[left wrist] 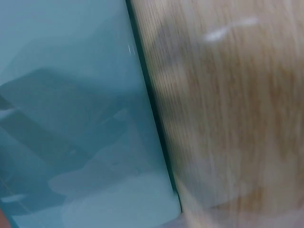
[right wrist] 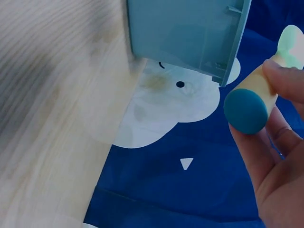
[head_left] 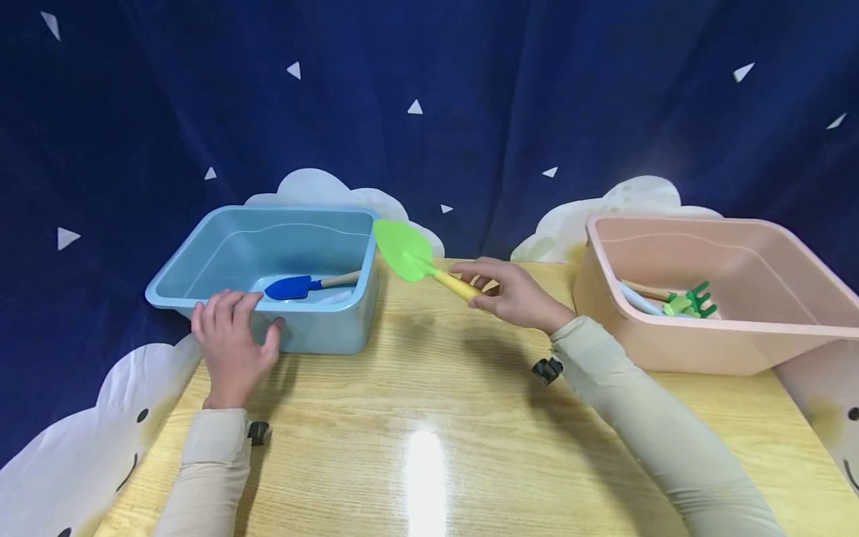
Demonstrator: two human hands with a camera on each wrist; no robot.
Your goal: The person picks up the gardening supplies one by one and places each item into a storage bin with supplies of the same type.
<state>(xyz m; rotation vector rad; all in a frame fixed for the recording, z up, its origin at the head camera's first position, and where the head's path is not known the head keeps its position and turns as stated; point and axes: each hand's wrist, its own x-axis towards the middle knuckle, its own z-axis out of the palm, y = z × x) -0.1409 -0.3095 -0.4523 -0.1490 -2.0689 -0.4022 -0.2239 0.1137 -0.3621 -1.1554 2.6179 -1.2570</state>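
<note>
My right hand pinches the yellow handle of a toy trowel with a light-green blade, in the air between two bins. Its blade points left and overlaps the blue bin's right rim in the head view; whether they touch I cannot tell. In the right wrist view the trowel's round blue handle end faces the camera, between thumb and fingers. My left hand grips the front rim of the blue bin, fingers over the edge and thumb outside. Inside that bin lies a blue trowel with a wooden handle.
A pink bin stands on the right of the wooden table. It holds a green toy rake and other tools, partly hidden by its wall. A dark blue curtain with white clouds hangs behind.
</note>
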